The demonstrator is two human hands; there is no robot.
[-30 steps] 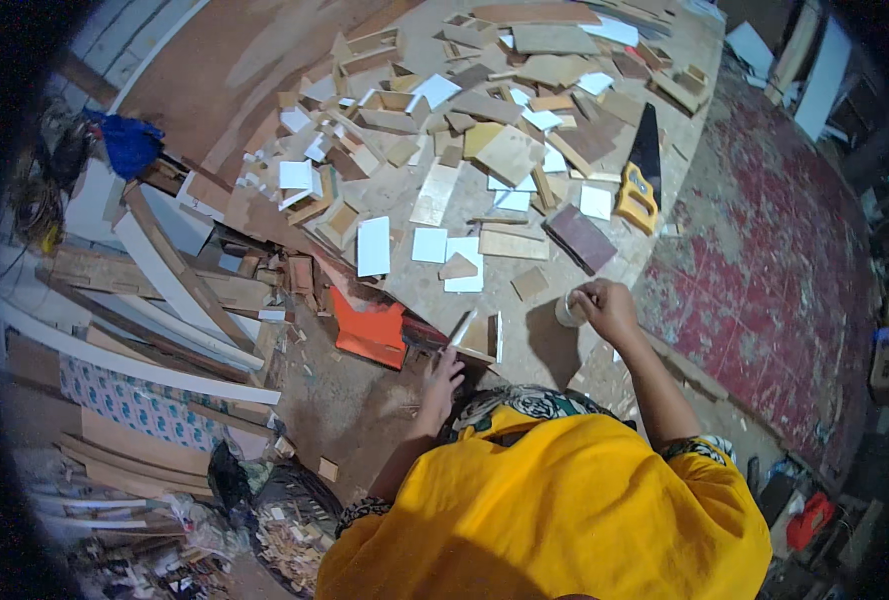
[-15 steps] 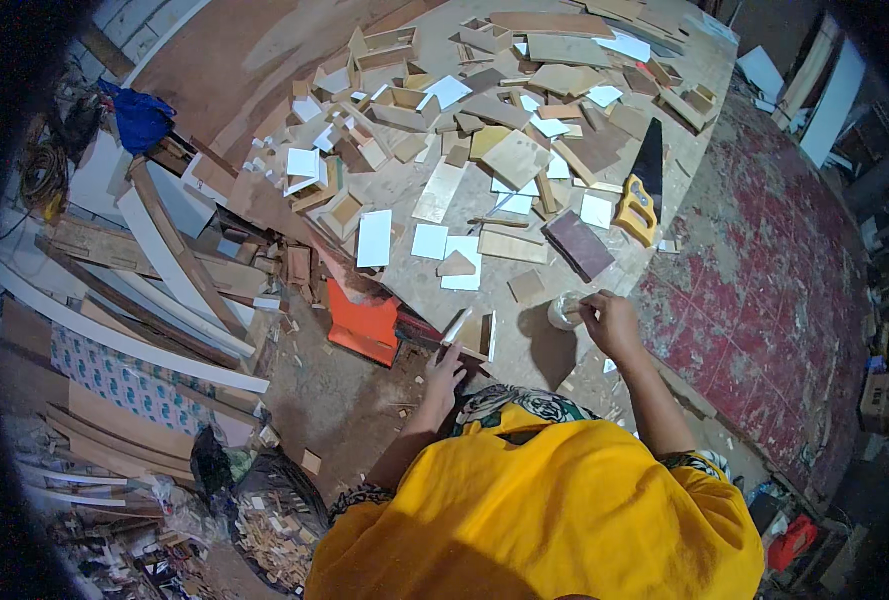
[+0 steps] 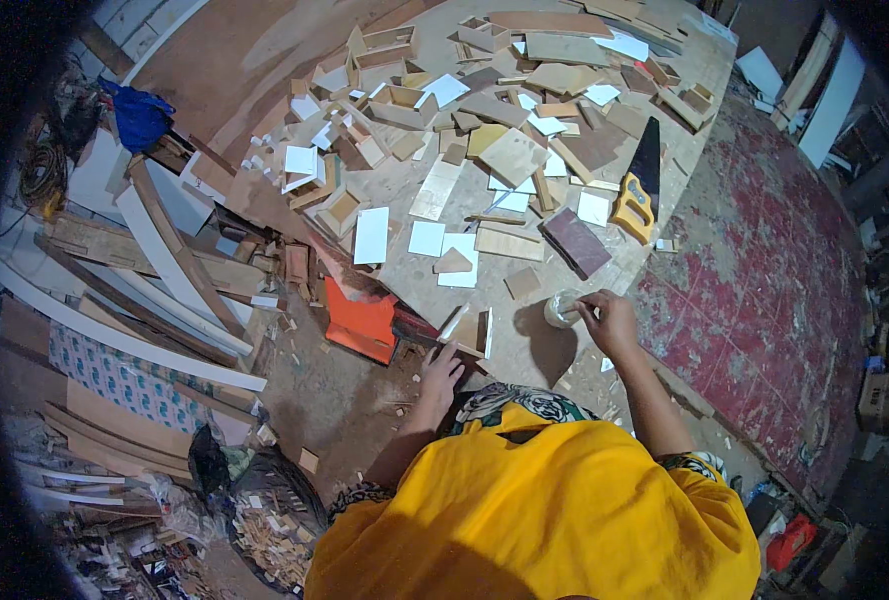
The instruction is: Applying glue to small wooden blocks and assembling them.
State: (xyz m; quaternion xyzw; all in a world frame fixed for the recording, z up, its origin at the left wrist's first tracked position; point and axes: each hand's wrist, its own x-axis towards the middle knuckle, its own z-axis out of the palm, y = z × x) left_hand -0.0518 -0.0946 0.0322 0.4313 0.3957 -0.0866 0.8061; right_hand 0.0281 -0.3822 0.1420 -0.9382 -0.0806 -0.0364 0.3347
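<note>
At the near edge of the worktable stands a small open wooden box with a pale upright piece on its left and a white-edged wall on its right. My left hand is beside its near-left corner, fingers spread, fingertips at or against the wood. To the right, a small whitish translucent cup stands on the table. My right hand is at its rim with thumb and fingers pinched together. What they pinch over the cup is too small to make out.
Wood offcuts, white panels and several small boxes cover the table's far half. A yellow-handled handsaw lies at the right, near a dark brown block. An orange sheet and long boards are on the left.
My left hand has slid slightly down and left along the box, its fingers loosening from the left upright piece. The right hand stays at the cup, shifting only slightly.
</note>
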